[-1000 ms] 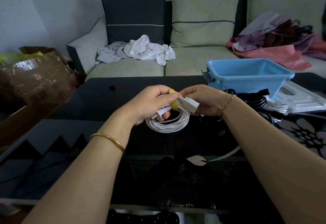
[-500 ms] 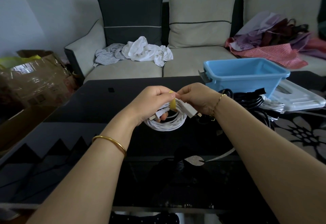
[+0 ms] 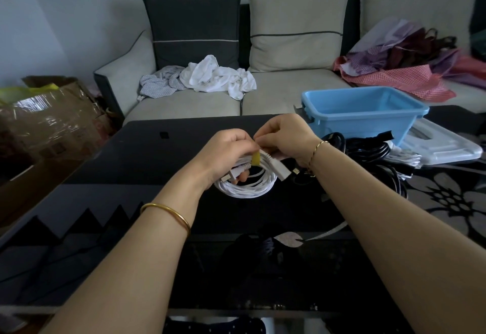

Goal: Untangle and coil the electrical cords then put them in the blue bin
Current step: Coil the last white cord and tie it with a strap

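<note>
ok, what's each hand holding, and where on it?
Left hand grips the white coil at its top, by the plug. Right hand pinches the upper end of the yellow tie wrapped round the coil.

Bin (image 3: 363, 126) top is open, far right on worktop (image 3: 147, 155). Black cords (image 3: 368, 149) are heaped against its near side, lid (image 3: 444, 147) to its right. Bare worktop stretches left of left hand (image 3: 226, 155) and toward the near edge.

White cord (image 3: 247, 189), yellow tie (image 3: 255, 158), blue bin (image 3: 368, 123).
</note>
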